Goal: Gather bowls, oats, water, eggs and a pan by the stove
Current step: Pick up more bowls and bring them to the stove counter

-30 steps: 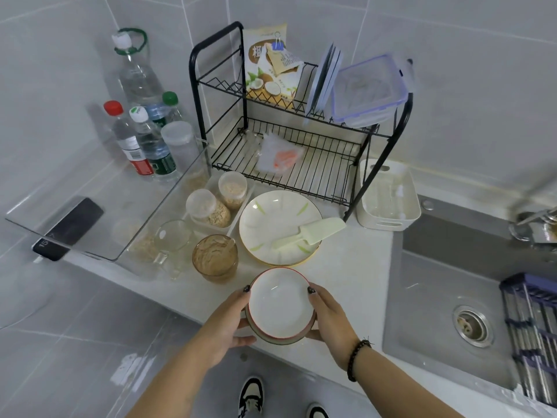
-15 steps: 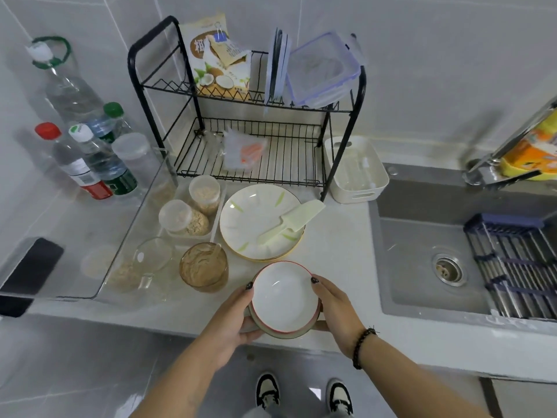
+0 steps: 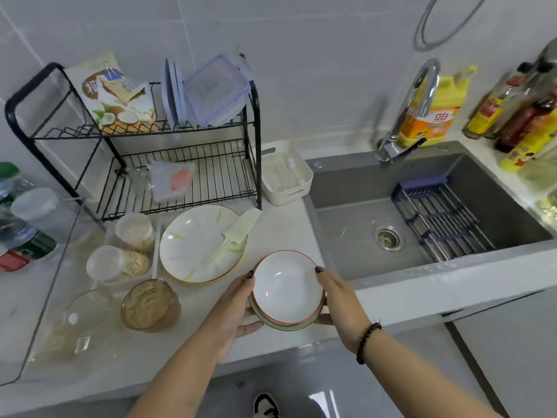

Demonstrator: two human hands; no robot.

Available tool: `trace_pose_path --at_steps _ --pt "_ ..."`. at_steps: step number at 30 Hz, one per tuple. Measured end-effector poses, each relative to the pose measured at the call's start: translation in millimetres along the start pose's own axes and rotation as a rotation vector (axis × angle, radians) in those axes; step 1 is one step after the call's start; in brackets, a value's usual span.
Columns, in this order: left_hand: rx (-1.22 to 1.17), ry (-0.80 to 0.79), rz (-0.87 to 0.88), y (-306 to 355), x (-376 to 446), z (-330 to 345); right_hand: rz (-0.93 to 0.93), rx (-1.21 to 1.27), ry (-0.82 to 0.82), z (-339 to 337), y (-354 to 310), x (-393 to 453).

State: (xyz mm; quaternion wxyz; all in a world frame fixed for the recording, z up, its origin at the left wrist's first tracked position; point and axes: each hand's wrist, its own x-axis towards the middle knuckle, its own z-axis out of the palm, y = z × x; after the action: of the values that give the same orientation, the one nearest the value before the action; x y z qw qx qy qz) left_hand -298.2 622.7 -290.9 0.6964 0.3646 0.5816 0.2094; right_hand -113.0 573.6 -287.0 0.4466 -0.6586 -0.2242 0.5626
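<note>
While both hands are curled round a small stack of bowls (image 3: 287,289), the left hand (image 3: 233,309) and right hand (image 3: 337,300) gripping opposite rims, the stack is held just above the tabletop (image 3: 289,227) edge, close beside the sink (image 3: 422,224). A slip could be caused if the upper bowl slides within the lower one, since only the rims are clasped and the bowls look glazed and smooth. The stack's open mouth is turned upward, slightly tilted toward the person; being round, no long axis is shown. Beyond the left fingers (image 3: 249,274) lie a plate (image 3: 200,244) and oat jars (image 3: 135,233).
</note>
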Motion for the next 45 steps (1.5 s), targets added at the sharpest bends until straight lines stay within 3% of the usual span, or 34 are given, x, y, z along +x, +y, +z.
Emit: trace_pose_path --at_steps 17,24,38,45 --pt "0.257 -0.268 -0.005 -1.4 -27.5 224.0 0.005 0.243 0.355 -208.5 16.8 -80.4" --pt "0.387 -0.477 0.017 -23.5 -55.1 339.3 -0.044 0.347 0.528 -315.4 42.4 -138.3" --pt "0.741 -0.914 0.033 -88.0 -129.5 572.7 -0.091 0.661 1.057 -468.3 120.3 -269.2" --pt "0.946 -1.133 0.017 -151.5 -176.8 695.8 -0.085 0.838 1.318 -545.9 163.9 -339.8"
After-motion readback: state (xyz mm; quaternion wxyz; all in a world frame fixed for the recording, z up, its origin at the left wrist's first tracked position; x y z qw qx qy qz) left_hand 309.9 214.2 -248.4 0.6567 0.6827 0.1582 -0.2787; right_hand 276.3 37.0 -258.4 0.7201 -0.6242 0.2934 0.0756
